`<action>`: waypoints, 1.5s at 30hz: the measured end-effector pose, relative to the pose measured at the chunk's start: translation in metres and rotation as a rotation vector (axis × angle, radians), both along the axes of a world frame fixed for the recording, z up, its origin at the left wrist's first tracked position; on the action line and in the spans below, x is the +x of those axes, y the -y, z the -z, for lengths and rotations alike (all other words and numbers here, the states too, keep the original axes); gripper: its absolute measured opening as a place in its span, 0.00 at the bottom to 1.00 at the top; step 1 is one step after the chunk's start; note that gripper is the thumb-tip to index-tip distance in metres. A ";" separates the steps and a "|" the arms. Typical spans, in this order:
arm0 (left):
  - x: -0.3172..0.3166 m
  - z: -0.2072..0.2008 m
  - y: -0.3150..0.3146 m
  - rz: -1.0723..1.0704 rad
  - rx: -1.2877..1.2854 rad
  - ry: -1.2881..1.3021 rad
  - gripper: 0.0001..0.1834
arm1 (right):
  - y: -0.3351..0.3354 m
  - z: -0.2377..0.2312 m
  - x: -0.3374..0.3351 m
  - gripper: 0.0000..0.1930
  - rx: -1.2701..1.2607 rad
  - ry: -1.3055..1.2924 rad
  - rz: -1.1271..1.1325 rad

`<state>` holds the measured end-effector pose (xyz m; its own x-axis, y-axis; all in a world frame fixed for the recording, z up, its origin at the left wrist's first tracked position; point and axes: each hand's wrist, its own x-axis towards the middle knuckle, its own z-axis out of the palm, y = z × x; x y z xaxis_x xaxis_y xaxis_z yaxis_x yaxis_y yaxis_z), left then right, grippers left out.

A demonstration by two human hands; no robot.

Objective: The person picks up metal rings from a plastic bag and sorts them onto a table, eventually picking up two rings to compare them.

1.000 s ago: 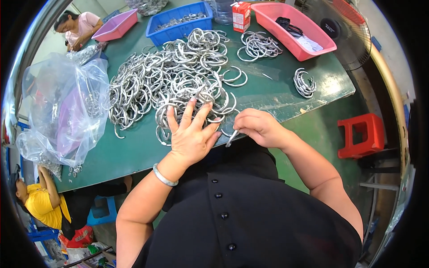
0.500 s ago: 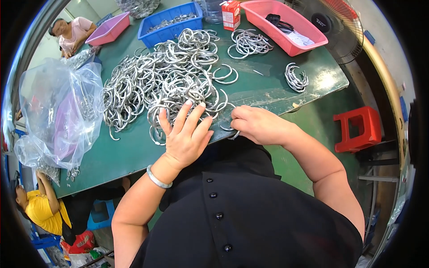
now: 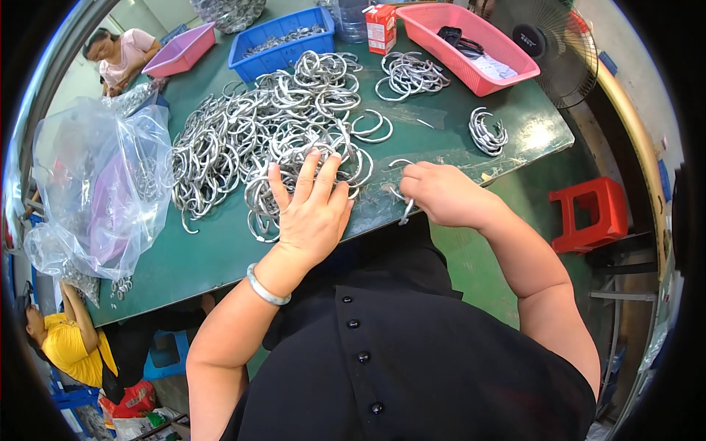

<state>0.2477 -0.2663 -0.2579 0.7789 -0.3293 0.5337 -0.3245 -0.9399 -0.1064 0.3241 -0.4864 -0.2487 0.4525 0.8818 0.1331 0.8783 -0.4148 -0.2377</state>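
Note:
A large tangled pile of silver open metal rings, like bangles [image 3: 272, 121], covers the middle of the green table. My left hand [image 3: 312, 209] lies spread on the near edge of this pile, its fingertips on the rings. To its right, at the table's front edge, my right hand [image 3: 440, 192] is closed around a silver ring [image 3: 404, 209]; part of the ring sticks out from under the fingers. A few loose rings [image 3: 373, 126] lie at the pile's right side. Further right is a small nested group of rings [image 3: 488, 132], and another heap [image 3: 412, 75] lies behind.
A blue bin [image 3: 279, 44] of metal parts, a red carton [image 3: 381, 29] and a pink basket [image 3: 471, 48] stand at the back. Clear plastic bags [image 3: 103, 191] fill the left side. Two people sit at the left. A red stool [image 3: 588, 213] stands at right.
My right hand has moved to the right with the ring, away from the pile. My left hand has shifted slightly right and stays spread on the rings.

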 end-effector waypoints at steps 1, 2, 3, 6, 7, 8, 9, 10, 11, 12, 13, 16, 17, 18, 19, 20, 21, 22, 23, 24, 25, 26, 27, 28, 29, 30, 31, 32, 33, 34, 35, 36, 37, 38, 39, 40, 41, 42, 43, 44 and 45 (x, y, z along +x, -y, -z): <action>-0.001 0.000 0.000 0.001 -0.014 -0.002 0.10 | 0.006 0.000 -0.001 0.05 0.035 -0.074 0.001; -0.001 0.001 0.000 0.002 -0.027 -0.005 0.11 | 0.009 0.002 -0.001 0.04 0.099 -0.119 0.009; -0.002 0.001 0.000 0.007 -0.030 -0.004 0.11 | 0.011 0.002 -0.003 0.04 0.097 -0.119 0.014; -0.007 -0.002 0.001 0.005 -0.031 -0.029 0.12 | 0.018 0.000 -0.010 0.05 0.059 -0.087 -0.009; -0.009 -0.004 0.001 0.008 -0.031 -0.030 0.12 | 0.019 -0.002 -0.017 0.06 -0.003 -0.034 -0.027; -0.012 -0.005 0.001 0.013 -0.043 -0.038 0.13 | 0.020 -0.001 -0.022 0.07 0.003 -0.076 -0.060; -0.015 -0.006 0.001 0.017 -0.054 -0.048 0.13 | 0.022 -0.002 -0.025 0.07 0.042 -0.108 -0.089; -0.018 -0.007 0.003 0.034 -0.072 -0.024 0.13 | 0.026 -0.004 -0.027 0.07 0.078 -0.159 -0.100; -0.021 -0.008 0.002 0.037 -0.074 -0.025 0.13 | 0.029 -0.006 -0.029 0.07 0.114 -0.211 -0.113; -0.025 -0.008 0.000 0.120 -0.165 -0.028 0.13 | 0.030 -0.008 -0.028 0.06 0.225 -0.318 -0.092; -0.027 -0.010 0.001 0.206 -0.257 -0.032 0.13 | 0.032 -0.012 -0.028 0.06 0.336 -0.424 -0.067; -0.038 -0.017 0.005 0.371 -0.700 -0.306 0.13 | 0.014 -0.021 -0.031 0.05 0.527 -0.463 0.005; -0.042 -0.018 0.007 0.405 -0.871 -0.411 0.13 | 0.006 -0.023 -0.032 0.05 0.578 -0.473 0.012; -0.046 -0.021 0.007 0.428 -0.933 -0.450 0.14 | -0.002 -0.021 -0.032 0.05 0.631 -0.474 -0.038; -0.048 -0.025 0.007 0.442 -0.939 -0.426 0.14 | -0.011 -0.022 -0.036 0.04 0.650 -0.500 -0.016; -0.049 -0.030 0.007 0.446 -0.941 -0.402 0.14 | -0.020 -0.023 -0.037 0.04 0.648 -0.512 -0.020; -0.050 -0.034 0.006 0.449 -0.943 -0.378 0.14 | -0.028 -0.024 -0.038 0.03 0.646 -0.523 -0.025; -0.052 -0.038 0.004 0.415 -0.952 -0.423 0.13 | -0.035 -0.024 -0.039 0.03 0.644 -0.555 -0.018; -0.054 -0.041 0.002 0.381 -0.960 -0.467 0.12 | -0.040 -0.028 -0.041 0.03 0.583 -0.578 0.011; -0.055 -0.043 -0.001 0.374 -0.921 -0.471 0.08 | -0.045 -0.025 -0.042 0.03 0.602 -0.491 0.002; -0.057 -0.043 -0.004 0.365 -0.916 -0.464 0.08 | -0.051 -0.024 -0.042 0.04 0.622 -0.401 -0.009; -0.060 -0.042 -0.007 0.367 -0.927 -0.473 0.07 | -0.054 -0.025 -0.042 0.04 0.626 -0.401 -0.020; -0.062 -0.041 -0.010 0.369 -0.937 -0.481 0.06 | -0.057 -0.029 -0.043 0.04 0.592 -0.298 -0.035; -0.064 -0.042 -0.013 0.365 -0.948 -0.483 0.05 | -0.059 -0.031 -0.044 0.04 0.554 -0.196 -0.045; -0.066 -0.042 -0.016 0.361 -0.947 -0.481 0.05 | -0.062 -0.028 -0.043 0.04 0.556 -0.197 -0.049; -0.067 -0.042 -0.020 0.342 -1.006 -0.513 0.04 | -0.065 -0.023 -0.043 0.04 0.584 -0.189 -0.074; -0.070 -0.042 -0.024 0.319 -1.067 -0.545 0.04 | -0.069 -0.022 -0.043 0.05 0.610 -0.183 -0.102; -0.071 -0.039 -0.030 0.306 -1.112 -0.601 0.04 | -0.071 -0.023 -0.045 0.05 0.612 -0.186 -0.108; -0.073 -0.036 -0.032 0.300 -1.112 -0.598 0.04 | -0.072 -0.027 -0.047 0.05 0.559 -0.344 -0.058; -0.076 -0.034 -0.035 0.264 -1.322 -0.693 0.05 | -0.074 -0.032 -0.051 0.05 0.503 -0.502 -0.011; -0.078 -0.032 -0.037 0.224 -1.533 -0.786 0.05 | -0.076 -0.034 -0.053 0.06 0.443 -0.658 0.037; -0.080 -0.030 -0.040 0.234 -1.580 -0.806 0.06 | -0.078 -0.031 -0.051 0.06 0.441 -0.683 -0.003; -0.080 -0.030 -0.042 0.233 -1.578 -0.805 0.06 | -0.080 -0.029 -0.050 0.06 0.443 -0.683 -0.005; -0.081 -0.030 -0.044 0.213 -1.686 -0.830 0.06 | -0.082 -0.028 -0.049 0.06 0.455 -0.809 -0.022; -0.081 -0.030 -0.045 0.191 -1.795 -0.854 0.06 | -0.083 -0.028 -0.048 0.07 0.466 -0.935 -0.039; -0.082 -0.030 -0.048 0.221 -1.845 -0.854 0.08 | -0.085 -0.032 -0.048 0.13 0.428 -0.928 -0.083; -0.083 -0.029 -0.050 0.212 -1.842 -0.848 0.08 | -0.087 -0.034 -0.048 0.13 0.431 -0.931 -0.091; -0.083 -0.027 -0.052 0.235 -1.928 -0.852 0.08 | -0.089 -0.034 -0.048 0.15 0.472 -1.030 -0.109; -0.084 -0.026 -0.053 0.256 -2.013 -0.853 0.09 | -0.091 -0.035 -0.048 0.18 0.513 -1.130 -0.128; -0.084 -0.026 -0.053 0.226 -2.041 -0.831 0.11 | -0.094 -0.036 -0.048 0.21 0.524 -1.167 -0.154; -0.084 -0.027 -0.053 0.215 -2.037 -0.825 0.11 | -0.097 -0.040 -0.050 0.21 0.571 -1.289 -0.113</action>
